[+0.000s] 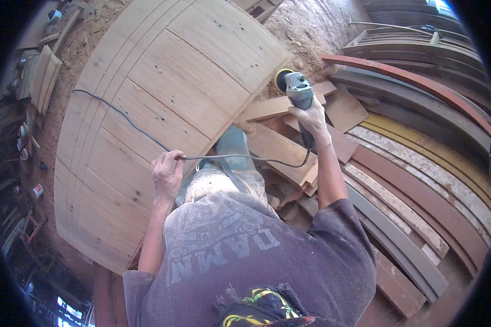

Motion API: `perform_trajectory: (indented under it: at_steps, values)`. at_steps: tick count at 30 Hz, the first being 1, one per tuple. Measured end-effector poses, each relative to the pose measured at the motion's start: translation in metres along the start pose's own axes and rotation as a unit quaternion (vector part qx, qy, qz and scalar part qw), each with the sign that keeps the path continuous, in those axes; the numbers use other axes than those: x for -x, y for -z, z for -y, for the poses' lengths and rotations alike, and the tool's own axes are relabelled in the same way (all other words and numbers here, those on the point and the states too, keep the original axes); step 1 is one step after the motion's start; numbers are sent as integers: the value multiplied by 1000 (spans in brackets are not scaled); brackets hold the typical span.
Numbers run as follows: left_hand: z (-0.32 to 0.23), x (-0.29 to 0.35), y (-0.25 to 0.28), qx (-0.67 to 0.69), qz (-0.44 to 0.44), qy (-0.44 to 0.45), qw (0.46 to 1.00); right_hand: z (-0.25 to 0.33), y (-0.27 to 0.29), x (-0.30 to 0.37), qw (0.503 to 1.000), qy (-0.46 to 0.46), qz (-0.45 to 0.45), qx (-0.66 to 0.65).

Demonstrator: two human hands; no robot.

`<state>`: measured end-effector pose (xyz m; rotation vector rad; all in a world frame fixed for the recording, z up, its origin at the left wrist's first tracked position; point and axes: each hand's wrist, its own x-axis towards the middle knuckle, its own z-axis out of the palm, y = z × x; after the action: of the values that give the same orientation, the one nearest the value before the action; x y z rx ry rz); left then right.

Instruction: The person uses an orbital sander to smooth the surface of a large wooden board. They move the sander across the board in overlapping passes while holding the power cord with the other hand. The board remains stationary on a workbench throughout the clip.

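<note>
My right hand [311, 116] is wrapped round the body of an angle grinder [300, 90], out past the right edge of a wooden door panel [180, 71]. The grinder carries a round yellow-rimmed disc [282, 80], which sits close to the panel's edge; whether they touch I cannot tell. A dark power cord [229, 157] runs from the tool's rear across my lap. Over the panel's near edge, my left hand [168, 170] pinches that cord between its fingers. Beyond the hand, the cord trails over the pale panel toward its far left side.
Long stacked boards [420, 201] in brown, grey and yellow fill the right side. Short wood offcuts [281, 147] lie beside my legs. Sawdust [322, 27] covers the floor beyond the panel. At the left lie scrap slats [46, 79] and a small can [37, 190].
</note>
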<state>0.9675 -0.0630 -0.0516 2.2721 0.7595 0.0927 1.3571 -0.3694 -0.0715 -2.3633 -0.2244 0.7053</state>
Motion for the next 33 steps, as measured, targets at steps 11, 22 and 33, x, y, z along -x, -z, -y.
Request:
perform_trajectory:
  at_steps: [11,22,33]
  values:
    - [0,27,-3,18,-26,29,999,-7,-11,14,1000,15,14,-4]
    - [4,62,-8,23,-43,46,998,-6,-34,47,998,26,52,-1]
    - [21,97,-14,68,-89,70,991,1,-79,114,988,83,127,21]
